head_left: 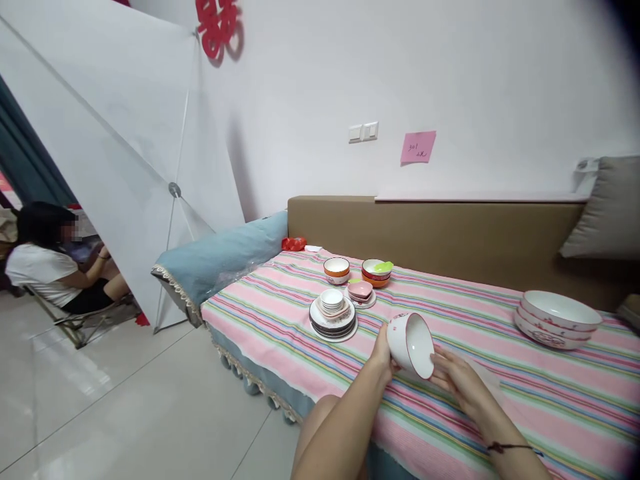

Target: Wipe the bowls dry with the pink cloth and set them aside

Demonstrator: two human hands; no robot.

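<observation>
A pink, multicoloured-striped cloth cover [465, 307] is spread beneath a deep, round, white, red-rimmed bowl [406, 343]. To the bowl's right, wide, glossy, red-patterned white bowls [556, 321] are stacked; to its left, flat, dark-rimmed white plates [320, 323] are piled. The bowl is held tilted, its mouth turned away from the left hand [383, 351], toward the right hand [454, 377]. Its outer wall is grasped by the left; its rim is gripped by the right. Left fingertip contact, partly hidden, cannot be confirmed.

A striped sofa cover [273, 307] bears stacked plates [322, 325], small bowls [337, 268] and large bowls [556, 320].
</observation>
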